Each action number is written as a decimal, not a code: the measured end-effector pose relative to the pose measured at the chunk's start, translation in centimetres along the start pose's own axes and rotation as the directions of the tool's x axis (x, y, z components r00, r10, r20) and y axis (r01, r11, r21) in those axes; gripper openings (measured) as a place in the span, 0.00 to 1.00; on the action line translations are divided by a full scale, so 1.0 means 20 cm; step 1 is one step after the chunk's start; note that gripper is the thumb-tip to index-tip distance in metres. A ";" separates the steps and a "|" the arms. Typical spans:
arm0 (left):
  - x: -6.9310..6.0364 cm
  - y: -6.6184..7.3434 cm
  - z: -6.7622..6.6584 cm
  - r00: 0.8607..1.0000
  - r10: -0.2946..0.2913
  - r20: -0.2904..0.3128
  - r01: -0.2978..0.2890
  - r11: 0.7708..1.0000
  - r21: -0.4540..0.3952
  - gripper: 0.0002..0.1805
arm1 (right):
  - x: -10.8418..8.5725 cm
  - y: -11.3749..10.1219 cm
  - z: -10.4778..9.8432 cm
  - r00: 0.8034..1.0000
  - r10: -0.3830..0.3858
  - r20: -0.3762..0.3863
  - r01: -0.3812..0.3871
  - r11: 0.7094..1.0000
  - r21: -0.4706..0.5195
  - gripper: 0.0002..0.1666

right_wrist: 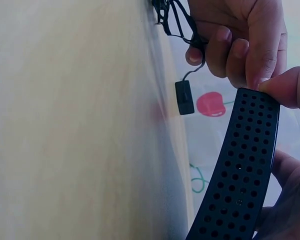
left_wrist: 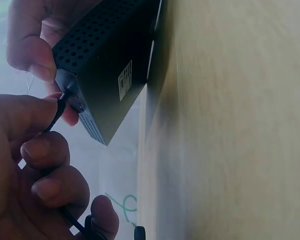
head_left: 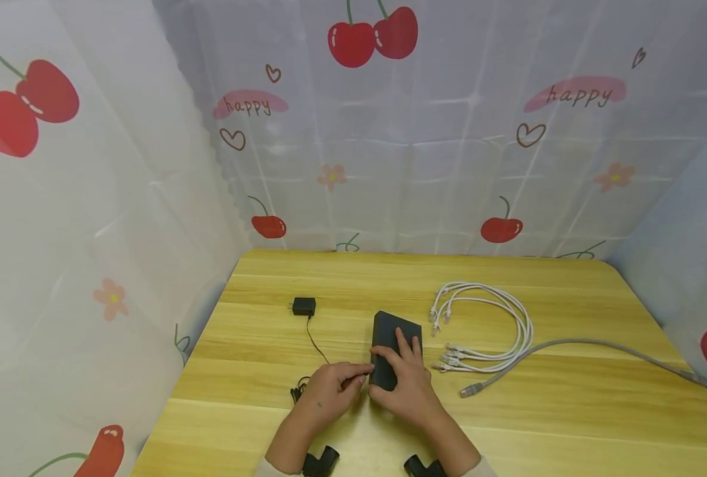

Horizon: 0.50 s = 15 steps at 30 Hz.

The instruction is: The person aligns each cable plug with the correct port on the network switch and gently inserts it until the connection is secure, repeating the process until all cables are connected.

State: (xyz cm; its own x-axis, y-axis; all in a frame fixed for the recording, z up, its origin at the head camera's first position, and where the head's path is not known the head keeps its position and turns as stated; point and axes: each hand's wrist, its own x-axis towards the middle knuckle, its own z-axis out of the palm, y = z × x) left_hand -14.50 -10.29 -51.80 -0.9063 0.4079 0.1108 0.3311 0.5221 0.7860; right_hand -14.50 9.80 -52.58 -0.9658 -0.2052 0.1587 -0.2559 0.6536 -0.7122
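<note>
A black box (head_left: pixel 384 330) is resting, apparently tilted, near the middle of the wooden table (head_left: pixel 210 411). At its left-facing side, the left hand (head_left: pixel 329 393) is pinching a slim black plug (left_wrist: pixel 61 104) with its fingertips; the right hand (head_left: pixel 409 385) is gripping the box with thumb and fingers. Good seating would call for keeping the plug square to that side and pressing straight, the right hand bracing. Farther out, a thin cord (head_left: pixel 316 344) is running to a power adapter (head_left: pixel 303 306); white cables (head_left: pixel 525 324) and a grey cable (head_left: pixel 586 341) are lying rightward. The left wrist view alone is showing a label (left_wrist: pixel 125 80) and the plug meeting the box; full insertion is remaining unclear. Only the head view is revealing the grey cable.
</note>
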 end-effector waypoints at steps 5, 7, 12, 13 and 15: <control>-0.01 0.00 0.00 1.000 0.014 0.015 -0.014 0.999 -0.047 0.15 | 0.00 0.00 0.00 1.000 0.001 0.003 -0.001 1.000 -0.004 0.33; -0.01 -0.01 0.00 1.000 0.016 0.024 -0.014 0.997 -0.070 0.14 | 0.00 -0.01 0.00 1.000 0.000 0.001 0.000 1.000 -0.003 0.33; -0.01 -0.01 -0.01 0.999 0.014 0.033 -0.010 0.995 -0.100 0.13 | 0.00 -0.01 0.00 1.000 0.002 0.001 -0.002 1.000 -0.002 0.33; -0.01 -0.01 -0.01 0.999 0.015 0.035 -0.012 0.994 -0.105 0.13 | 0.00 -0.01 0.00 1.000 0.002 0.001 -0.002 1.000 -0.002 0.33; -0.01 -0.01 -0.02 0.999 0.020 0.036 -0.016 0.994 -0.104 0.13 | 0.00 -0.01 0.00 1.000 0.003 0.001 -0.003 1.000 -0.002 0.33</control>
State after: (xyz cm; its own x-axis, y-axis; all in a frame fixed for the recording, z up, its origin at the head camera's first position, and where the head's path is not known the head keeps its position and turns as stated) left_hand -14.51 -10.69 -51.77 -0.8896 0.4446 0.1049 0.3168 0.4350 0.8429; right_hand -14.47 9.74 -52.46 -0.9666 -0.2037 0.1557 -0.2528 0.6559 -0.7113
